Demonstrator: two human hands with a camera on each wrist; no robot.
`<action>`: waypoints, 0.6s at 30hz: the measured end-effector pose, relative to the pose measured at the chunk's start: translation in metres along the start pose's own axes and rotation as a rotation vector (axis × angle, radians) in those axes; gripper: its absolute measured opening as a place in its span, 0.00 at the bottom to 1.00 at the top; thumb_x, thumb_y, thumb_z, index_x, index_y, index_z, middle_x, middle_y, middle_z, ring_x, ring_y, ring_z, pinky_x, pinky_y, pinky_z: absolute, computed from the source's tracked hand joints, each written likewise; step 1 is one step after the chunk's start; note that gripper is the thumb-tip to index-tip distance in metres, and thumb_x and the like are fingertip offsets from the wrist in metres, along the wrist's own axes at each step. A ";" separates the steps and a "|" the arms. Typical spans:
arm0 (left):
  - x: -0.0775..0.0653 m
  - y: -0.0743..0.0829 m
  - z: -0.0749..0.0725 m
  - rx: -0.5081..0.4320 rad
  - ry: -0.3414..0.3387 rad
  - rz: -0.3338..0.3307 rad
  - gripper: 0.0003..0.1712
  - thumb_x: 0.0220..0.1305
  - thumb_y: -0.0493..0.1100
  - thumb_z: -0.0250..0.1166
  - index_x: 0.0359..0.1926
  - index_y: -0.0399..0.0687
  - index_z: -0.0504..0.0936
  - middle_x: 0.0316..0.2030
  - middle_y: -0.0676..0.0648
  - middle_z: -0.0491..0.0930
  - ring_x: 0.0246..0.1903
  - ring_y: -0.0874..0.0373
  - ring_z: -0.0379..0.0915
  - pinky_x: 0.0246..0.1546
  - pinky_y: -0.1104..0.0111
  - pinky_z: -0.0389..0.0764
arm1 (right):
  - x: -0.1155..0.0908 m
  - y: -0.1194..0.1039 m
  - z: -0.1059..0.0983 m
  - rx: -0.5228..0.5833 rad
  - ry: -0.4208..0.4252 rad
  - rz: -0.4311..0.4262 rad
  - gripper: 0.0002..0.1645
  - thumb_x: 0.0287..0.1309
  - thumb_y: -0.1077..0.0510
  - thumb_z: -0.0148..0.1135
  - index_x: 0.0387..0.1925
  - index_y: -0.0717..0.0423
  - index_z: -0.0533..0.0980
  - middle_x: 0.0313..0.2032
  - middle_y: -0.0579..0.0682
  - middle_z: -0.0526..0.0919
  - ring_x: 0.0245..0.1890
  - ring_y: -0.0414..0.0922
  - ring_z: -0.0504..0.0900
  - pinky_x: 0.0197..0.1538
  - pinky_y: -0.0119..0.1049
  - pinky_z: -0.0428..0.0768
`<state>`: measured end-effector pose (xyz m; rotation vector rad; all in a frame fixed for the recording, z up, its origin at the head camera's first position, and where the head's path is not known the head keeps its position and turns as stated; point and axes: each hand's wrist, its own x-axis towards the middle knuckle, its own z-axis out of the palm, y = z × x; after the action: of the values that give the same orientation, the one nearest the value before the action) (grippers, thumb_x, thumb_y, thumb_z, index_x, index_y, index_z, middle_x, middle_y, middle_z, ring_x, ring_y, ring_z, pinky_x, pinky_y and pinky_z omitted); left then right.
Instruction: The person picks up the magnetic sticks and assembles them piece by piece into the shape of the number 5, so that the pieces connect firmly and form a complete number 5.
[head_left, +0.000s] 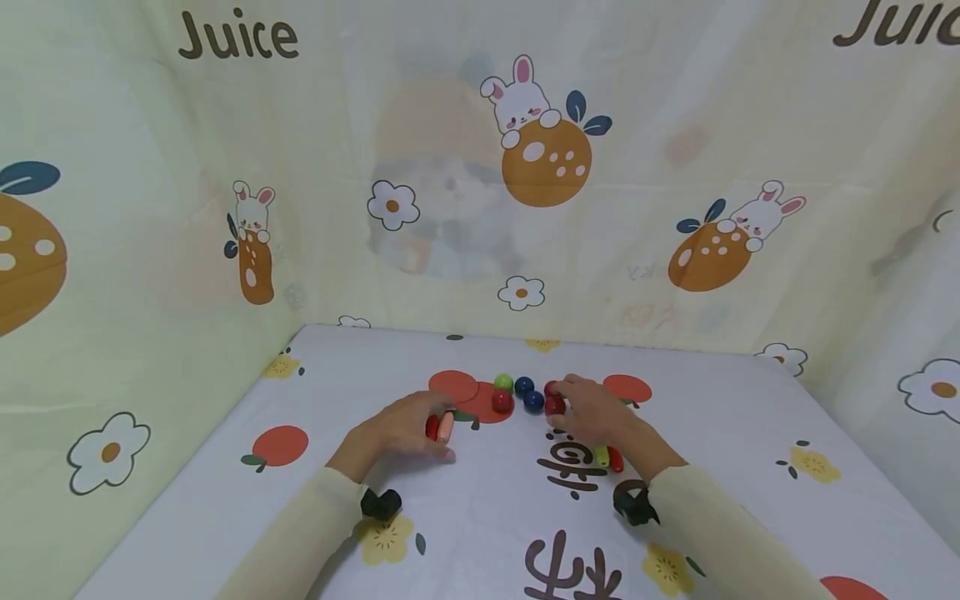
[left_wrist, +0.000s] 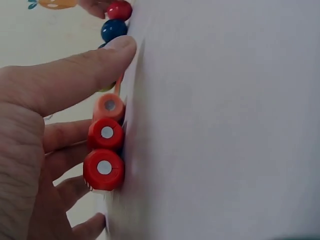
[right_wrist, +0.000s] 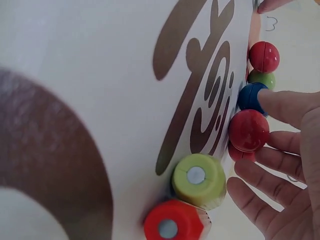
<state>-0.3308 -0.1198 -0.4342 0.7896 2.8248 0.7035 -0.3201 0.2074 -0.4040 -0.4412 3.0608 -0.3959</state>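
My left hand (head_left: 405,423) is around a short salmon rod (head_left: 446,427) and two red rods (left_wrist: 106,132), lying side by side on the cloth. Its thumb (left_wrist: 95,70) is stretched out above them, with the other fingers loosely bent behind. Each rod end has a pale round disc. Beside two glossy red balls (head_left: 555,406), my right hand (head_left: 600,412) has its fingers spread. In the right wrist view the thumb overlaps a dark blue ball (right_wrist: 248,97); whether it touches is unclear. Another blue ball (head_left: 524,387), a green ball (head_left: 503,382) and a third red ball (head_left: 502,401) lie between the hands.
A lime green rod (head_left: 602,456) and a red rod (head_left: 616,459) lie below the right hand, near its wrist. The white cloth (head_left: 480,508) is printed with fruit, flowers and lettering. Cream curtains (head_left: 450,108) stand at the back and sides.
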 end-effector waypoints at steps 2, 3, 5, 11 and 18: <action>-0.001 -0.002 0.001 -0.023 0.004 0.004 0.43 0.48 0.56 0.79 0.66 0.54 0.76 0.53 0.56 0.78 0.53 0.58 0.71 0.61 0.52 0.74 | 0.001 0.000 0.001 0.002 -0.003 0.007 0.31 0.59 0.49 0.73 0.60 0.56 0.76 0.45 0.50 0.78 0.44 0.47 0.76 0.43 0.39 0.82; -0.001 -0.002 0.001 -0.033 0.006 0.006 0.42 0.48 0.55 0.80 0.65 0.54 0.76 0.53 0.56 0.77 0.53 0.58 0.71 0.62 0.52 0.74 | 0.001 0.000 0.001 0.005 -0.003 0.014 0.30 0.59 0.49 0.73 0.60 0.56 0.77 0.46 0.50 0.78 0.44 0.47 0.76 0.43 0.39 0.83; -0.001 -0.004 0.001 -0.045 0.009 0.010 0.40 0.49 0.54 0.80 0.64 0.55 0.77 0.54 0.55 0.77 0.54 0.57 0.71 0.62 0.52 0.73 | 0.002 0.000 0.002 0.003 -0.004 0.018 0.29 0.59 0.50 0.73 0.59 0.56 0.77 0.46 0.51 0.78 0.45 0.47 0.76 0.44 0.41 0.83; -0.002 -0.004 0.002 -0.073 0.033 0.016 0.39 0.51 0.51 0.79 0.64 0.53 0.77 0.55 0.53 0.78 0.57 0.55 0.71 0.65 0.50 0.70 | 0.004 0.002 0.003 -0.008 0.005 0.009 0.22 0.62 0.54 0.71 0.56 0.56 0.78 0.44 0.51 0.80 0.44 0.47 0.76 0.47 0.42 0.83; -0.004 -0.004 0.003 -0.089 0.052 0.013 0.37 0.53 0.49 0.79 0.64 0.51 0.77 0.55 0.52 0.78 0.58 0.53 0.71 0.66 0.48 0.69 | 0.007 -0.001 0.003 0.026 -0.013 -0.013 0.20 0.62 0.56 0.70 0.53 0.58 0.78 0.38 0.49 0.80 0.39 0.47 0.75 0.44 0.39 0.80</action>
<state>-0.3285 -0.1235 -0.4386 0.7866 2.8138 0.8575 -0.3268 0.2039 -0.4068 -0.4609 3.0380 -0.4306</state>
